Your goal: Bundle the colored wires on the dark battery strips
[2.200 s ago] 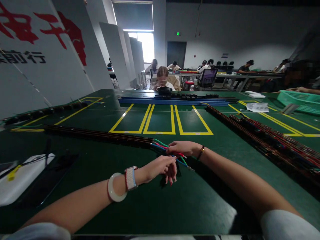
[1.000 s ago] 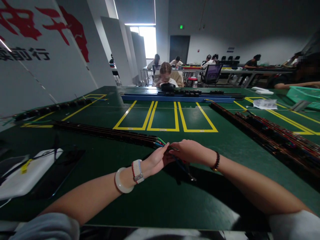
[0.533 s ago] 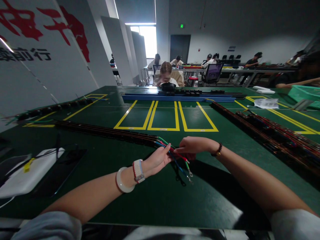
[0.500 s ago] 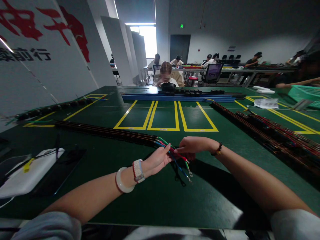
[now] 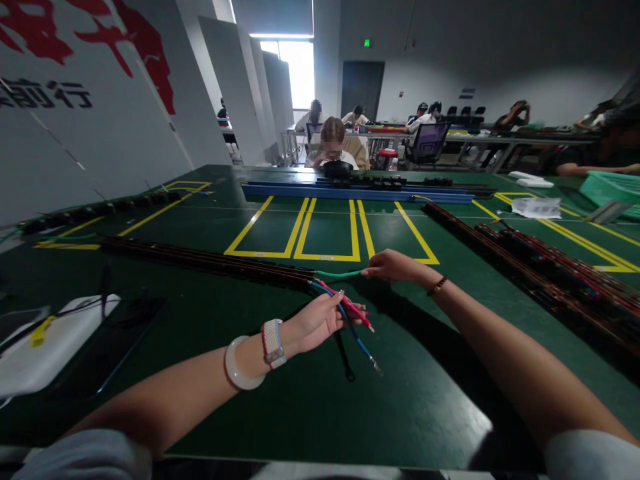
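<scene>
A long dark cable bundle (image 5: 210, 261) lies across the green table and ends in loose coloured wires. My left hand (image 5: 317, 321) pinches the red wire (image 5: 350, 310) and blue wire (image 5: 357, 341) where they fan out; a black wire (image 5: 343, 357) hangs below them. My right hand (image 5: 393, 265) has the tip of the green wire (image 5: 337, 273) between its fingers, and the wire runs straight from the bundle's end to it. A white bangle and a woven band sit on my left wrist, a bead bracelet on my right.
More dark cable bundles (image 5: 545, 270) lie at the right, another (image 5: 100, 208) at the far left. Yellow taped boxes (image 5: 330, 230) mark the table centre, with a blue rail (image 5: 355, 192) beyond. A white tray (image 5: 45, 343) and a dark slab sit at near left. People sit at tables behind.
My right hand has drawn the green wire out to the right and away from the other wires. My left hand stays on the red and blue wires.
</scene>
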{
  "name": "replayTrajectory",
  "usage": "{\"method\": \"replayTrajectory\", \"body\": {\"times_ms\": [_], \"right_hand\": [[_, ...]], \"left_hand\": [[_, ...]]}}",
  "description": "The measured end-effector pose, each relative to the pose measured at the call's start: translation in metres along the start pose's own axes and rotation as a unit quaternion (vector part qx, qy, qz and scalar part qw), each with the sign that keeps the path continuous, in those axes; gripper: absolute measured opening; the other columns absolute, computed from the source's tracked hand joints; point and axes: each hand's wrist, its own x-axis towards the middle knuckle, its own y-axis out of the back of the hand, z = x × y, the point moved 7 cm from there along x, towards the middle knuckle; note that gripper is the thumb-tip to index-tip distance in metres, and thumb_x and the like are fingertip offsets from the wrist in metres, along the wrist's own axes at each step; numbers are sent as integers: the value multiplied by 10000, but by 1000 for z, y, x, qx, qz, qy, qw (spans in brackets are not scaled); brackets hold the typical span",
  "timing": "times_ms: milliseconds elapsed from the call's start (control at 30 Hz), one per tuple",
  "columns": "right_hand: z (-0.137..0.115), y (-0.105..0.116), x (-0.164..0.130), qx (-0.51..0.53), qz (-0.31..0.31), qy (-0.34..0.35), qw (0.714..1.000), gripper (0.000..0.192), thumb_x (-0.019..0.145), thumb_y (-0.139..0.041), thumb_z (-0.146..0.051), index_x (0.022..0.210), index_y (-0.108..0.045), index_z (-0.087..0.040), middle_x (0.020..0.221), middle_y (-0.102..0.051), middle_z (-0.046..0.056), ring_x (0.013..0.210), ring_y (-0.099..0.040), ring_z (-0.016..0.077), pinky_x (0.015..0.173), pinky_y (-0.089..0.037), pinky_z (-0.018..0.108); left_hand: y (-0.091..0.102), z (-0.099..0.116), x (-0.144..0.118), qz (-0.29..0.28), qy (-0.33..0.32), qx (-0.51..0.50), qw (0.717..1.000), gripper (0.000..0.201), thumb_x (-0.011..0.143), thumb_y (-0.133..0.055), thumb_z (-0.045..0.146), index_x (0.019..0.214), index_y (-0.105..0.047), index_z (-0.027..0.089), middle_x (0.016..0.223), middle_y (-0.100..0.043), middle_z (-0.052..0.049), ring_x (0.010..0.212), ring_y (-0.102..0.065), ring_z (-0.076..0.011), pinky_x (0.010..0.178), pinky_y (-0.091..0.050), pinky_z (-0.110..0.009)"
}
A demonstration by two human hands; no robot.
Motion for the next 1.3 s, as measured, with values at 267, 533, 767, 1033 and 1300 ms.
{"method": "replayTrajectory", "body": {"times_ms": [267,533,767,1033,1300], "right_hand": [[0,5,31,-236,154,-23,959,403,923,-429,-523,866,-644,-186,786,-641,73,655,-545,161,571,-281,247],[-24,-5,-12,-306,337,124,882,272,899,-525,-416,947,-628,-169,964,-603,111,907,-509,234,815,-368,358],[-82,-46,-88,-246,247,419,839,346,930,-341,-300,1146,-563,-144,905,-585,77,852,-506,194,818,-394,374],[-83,-51,-72,-189,205,402,872,289,946,-426,-234,1200,-529,-141,914,-626,69,876,-537,167,859,-425,335],[-59,-38,-52,2,235,309,921,201,948,-434,-215,1123,-530,-184,877,-611,62,816,-541,168,721,-463,315]], "left_hand": [[4,-6,-2,21,33,38,999,231,952,-351,316,812,-457,166,711,-605,-41,600,-589,-146,656,-475,-319],[2,-7,-1,9,42,-1,999,156,949,-361,290,862,-419,174,729,-607,-44,681,-609,-171,707,-471,-350],[8,-13,0,36,38,-42,998,106,930,-432,262,866,-427,177,727,-555,12,661,-563,-106,692,-457,-276],[10,-18,1,39,55,-6,998,216,910,-436,415,897,-390,205,696,-522,26,562,-515,-105,554,-396,-243],[10,-12,8,19,68,14,997,272,938,-318,460,882,-377,200,559,-496,35,471,-439,-98,518,-329,-233]]}}
